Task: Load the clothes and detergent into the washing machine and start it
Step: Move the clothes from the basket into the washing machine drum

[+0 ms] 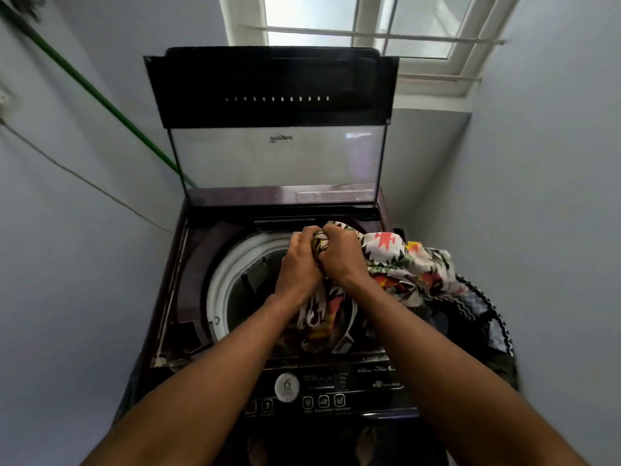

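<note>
A dark top-loading washing machine stands before me with its glass lid raised upright. Its white drum rim shows on the left of the opening. My left hand and my right hand both grip a bunched white garment with red, black and green pattern over the drum. Part of the cloth hangs down into the opening; the rest trails to the right. No detergent is visible.
A dark laundry bag or basket with zigzag pattern sits at the machine's right. The control panel with buttons faces me at the front. A green hose runs along the left wall. A window is above.
</note>
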Demonstrator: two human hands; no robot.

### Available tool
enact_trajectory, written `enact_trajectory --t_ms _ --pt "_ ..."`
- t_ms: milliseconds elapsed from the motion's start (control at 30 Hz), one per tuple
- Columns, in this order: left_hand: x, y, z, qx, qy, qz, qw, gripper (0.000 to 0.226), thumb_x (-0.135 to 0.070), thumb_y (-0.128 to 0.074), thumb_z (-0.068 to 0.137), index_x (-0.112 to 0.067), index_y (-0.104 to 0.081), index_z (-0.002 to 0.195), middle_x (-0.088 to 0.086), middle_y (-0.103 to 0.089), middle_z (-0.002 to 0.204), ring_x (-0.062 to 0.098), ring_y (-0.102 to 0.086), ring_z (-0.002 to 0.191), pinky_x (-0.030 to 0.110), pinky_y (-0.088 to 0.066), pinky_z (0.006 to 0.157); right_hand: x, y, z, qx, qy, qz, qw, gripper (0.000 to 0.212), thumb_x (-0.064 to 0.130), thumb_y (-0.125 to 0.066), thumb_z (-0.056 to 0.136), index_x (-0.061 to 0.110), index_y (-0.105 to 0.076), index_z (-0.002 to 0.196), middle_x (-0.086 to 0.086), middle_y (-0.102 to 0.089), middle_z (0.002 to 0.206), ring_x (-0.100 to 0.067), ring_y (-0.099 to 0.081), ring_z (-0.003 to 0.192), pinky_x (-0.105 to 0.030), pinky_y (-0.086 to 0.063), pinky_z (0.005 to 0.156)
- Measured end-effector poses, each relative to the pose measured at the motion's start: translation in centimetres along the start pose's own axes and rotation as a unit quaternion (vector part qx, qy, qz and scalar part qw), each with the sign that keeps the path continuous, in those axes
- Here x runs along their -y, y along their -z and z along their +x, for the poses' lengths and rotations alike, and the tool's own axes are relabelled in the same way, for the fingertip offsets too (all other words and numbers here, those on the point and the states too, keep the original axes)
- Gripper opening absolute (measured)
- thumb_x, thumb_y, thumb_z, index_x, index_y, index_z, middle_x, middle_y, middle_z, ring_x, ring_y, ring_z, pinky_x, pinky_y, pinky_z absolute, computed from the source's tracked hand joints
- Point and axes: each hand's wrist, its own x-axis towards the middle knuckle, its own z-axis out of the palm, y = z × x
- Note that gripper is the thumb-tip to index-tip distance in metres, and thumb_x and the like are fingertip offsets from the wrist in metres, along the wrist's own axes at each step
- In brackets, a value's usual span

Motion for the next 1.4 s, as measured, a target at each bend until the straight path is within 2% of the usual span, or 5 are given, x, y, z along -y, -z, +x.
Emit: enact_trajectory --t_ms 333,633,933,1100,1400 --pt "5.8 2.4 -0.7 0.016 0.048 0.044 0.998 0.035 -0.020 -0.055 0.093 -0.029 -0.047 0.126 0.003 -0.049 0.124 0.025 -0.058 0.102 0.044 -0.051 0.089 2.0 -5.7 -0.6 0.105 -0.023 -0.011 0.994 0.022 0.008 -0.057 0.078 0.008 -0.062 0.099 -0.017 -0.068 0.099 -0.036 -0.063 0.094 -0.035 -0.048 0.077" --pt "7.6 0.8 -0.9 0.300 0.111 0.213 0.923 0.062 -0.050 -0.059 0.082 -0.029 -0.044 0.138 0.005 -0.055 0.129 0.031 -0.058 0.114 0.041 -0.049 0.091 -1.9 -5.1 -2.4 0.316 -0.069 -0.123 0.938 0.032 0.022 -0.058 0.094 0.004 -0.067 0.119 -0.016 -0.067 0.118 -0.032 -0.062 0.111 -0.035 -0.049 0.090" --pt "1.5 -4.3 0.0 0.257 -0.004 0.051 0.965 0.058 -0.041 -0.060 0.086 -0.031 -0.046 0.141 0.002 -0.054 0.132 0.019 -0.053 0.122 0.042 -0.046 0.102 -6.3 0.5 -1.7 -0.007 -0.060 -0.307 0.950 0.028 0.020 -0.055 0.088 0.016 -0.060 0.115 -0.020 -0.044 0.139 -0.041 -0.034 0.129 -0.053 -0.036 0.099" --pt "-1.5 -8.1 0.3 0.286 -0.049 0.056 0.955 0.085 -0.010 -0.068 0.080 -0.027 -0.030 0.153 0.006 -0.038 0.151 0.022 -0.041 0.137 0.032 -0.037 0.112 -10.4 2.4 -2.3 0.069 -0.242 -0.232 0.940 0.072 0.028 -0.054 0.096 0.032 -0.013 0.155 -0.020 0.010 0.162 -0.051 -0.001 0.146 -0.068 -0.026 0.106" --pt "-1.8 -10.3 -1.0 0.253 -0.043 0.036 0.966 0.104 -0.023 -0.071 0.084 -0.040 0.003 0.155 0.003 -0.010 0.163 0.030 -0.032 0.142 0.047 -0.037 0.114 -12.3 3.6 -3.0 -0.032 -0.108 -0.216 0.970 0.027 0.026 -0.045 0.100 0.014 -0.052 0.124 -0.016 -0.059 0.115 -0.034 -0.061 0.099 -0.039 -0.048 0.073"
